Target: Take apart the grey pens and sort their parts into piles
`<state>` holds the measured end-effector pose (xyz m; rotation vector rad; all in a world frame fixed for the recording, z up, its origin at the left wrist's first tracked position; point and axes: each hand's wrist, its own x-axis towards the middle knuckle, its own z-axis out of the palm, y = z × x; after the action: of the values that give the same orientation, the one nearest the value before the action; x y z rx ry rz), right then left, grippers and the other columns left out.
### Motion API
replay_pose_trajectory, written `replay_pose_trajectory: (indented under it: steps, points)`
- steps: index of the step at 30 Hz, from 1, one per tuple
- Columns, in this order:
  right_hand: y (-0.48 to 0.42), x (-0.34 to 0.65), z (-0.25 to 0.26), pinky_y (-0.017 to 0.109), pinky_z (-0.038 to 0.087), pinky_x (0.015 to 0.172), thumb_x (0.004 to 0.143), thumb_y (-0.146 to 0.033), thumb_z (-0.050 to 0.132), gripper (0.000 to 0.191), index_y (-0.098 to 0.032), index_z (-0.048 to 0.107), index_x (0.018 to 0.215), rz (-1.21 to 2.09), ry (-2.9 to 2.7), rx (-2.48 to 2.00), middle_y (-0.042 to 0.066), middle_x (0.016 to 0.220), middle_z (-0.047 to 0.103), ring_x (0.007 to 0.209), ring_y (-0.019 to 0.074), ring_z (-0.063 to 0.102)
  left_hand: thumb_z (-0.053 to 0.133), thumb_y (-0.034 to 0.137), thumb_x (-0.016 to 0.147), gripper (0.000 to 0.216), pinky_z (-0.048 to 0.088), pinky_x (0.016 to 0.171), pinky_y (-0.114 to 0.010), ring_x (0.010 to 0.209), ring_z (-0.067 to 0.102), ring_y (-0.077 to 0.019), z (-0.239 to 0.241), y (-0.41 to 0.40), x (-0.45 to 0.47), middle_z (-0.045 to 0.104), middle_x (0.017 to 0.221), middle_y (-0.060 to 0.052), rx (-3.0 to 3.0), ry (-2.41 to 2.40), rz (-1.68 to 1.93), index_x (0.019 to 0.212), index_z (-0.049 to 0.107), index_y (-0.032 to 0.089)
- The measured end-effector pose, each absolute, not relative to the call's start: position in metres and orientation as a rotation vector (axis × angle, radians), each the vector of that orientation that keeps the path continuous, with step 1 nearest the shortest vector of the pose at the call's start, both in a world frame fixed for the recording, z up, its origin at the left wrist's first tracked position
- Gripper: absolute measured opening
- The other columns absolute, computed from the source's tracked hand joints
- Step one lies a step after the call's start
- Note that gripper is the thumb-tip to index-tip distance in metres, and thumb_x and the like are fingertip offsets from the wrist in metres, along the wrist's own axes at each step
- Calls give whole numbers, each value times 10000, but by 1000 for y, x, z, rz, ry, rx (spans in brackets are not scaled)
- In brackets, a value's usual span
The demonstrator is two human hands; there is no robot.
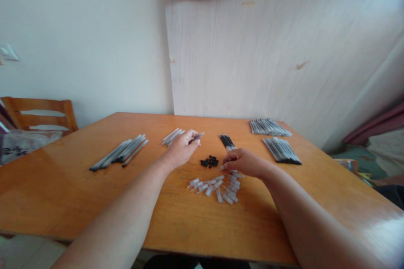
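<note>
My left hand [183,148] is raised over the middle of the table, its fingers closed on a slim, dark pen part [197,137] with a pale pointed tip. My right hand [241,162] is low at the edge of a loose pile of translucent white plastic pieces [217,184]. Its thumb and fingers are pinched around a small translucent piece [221,167]. Between the hands lies a small heap of short black plugs [210,161]. Just beyond the right hand is a row of black-ended pen parts [226,141], partly covered by it.
Clear tubes with black ends [120,151] lie at left, and pale tubes [172,135] sit behind my left hand. Two rows of grey tubes, a nearer one [282,150] and a farther one [269,127], are at right on the wooden table [78,201]. A chair [41,113] stands at far left.
</note>
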<state>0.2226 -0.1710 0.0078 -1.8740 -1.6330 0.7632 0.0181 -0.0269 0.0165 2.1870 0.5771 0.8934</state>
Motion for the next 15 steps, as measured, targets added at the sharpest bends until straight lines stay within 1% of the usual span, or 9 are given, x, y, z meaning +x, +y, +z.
replay_pose_trajectory:
  steps: [2,7,9,11,15]
  points:
    - [-171,222,7,239,374,583,703,-261,596,159,-149,707,727,767,-1698,-1871,1,655,616,615,118,499,524,304,844,193,470,677,-275,718,603,-136,17,-27,18,657,820,-18,2152,570,877,960,605,172]
    - [-171,221,4,245,394,604,699,-224,587,182,-178,749,768,734,-1763,-1783,2,684,651,640,133,532,562,301,828,175,464,814,-318,833,628,-161,21,-29,18,687,862,-41,2033,545,890,933,617,172]
    - [-170,219,2,253,407,611,699,-229,599,182,-189,758,776,729,-1760,-1756,4,691,666,641,140,545,584,297,817,178,451,837,-324,856,629,-164,21,-29,18,697,890,-56,1962,547,884,933,614,165]
    - [-169,218,-1,256,418,621,702,-227,607,188,-198,768,796,730,-1779,-1726,8,714,684,652,145,559,604,300,806,199,449,823,-319,845,629,-160,20,-29,19,702,919,-70,1868,542,876,944,603,156]
    - [-169,216,0,248,418,625,715,-219,611,177,-206,774,783,715,-1861,-1649,4,702,685,649,141,567,614,329,804,254,442,702,-272,773,623,-139,19,-28,19,704,963,-87,1734,556,858,982,582,150]
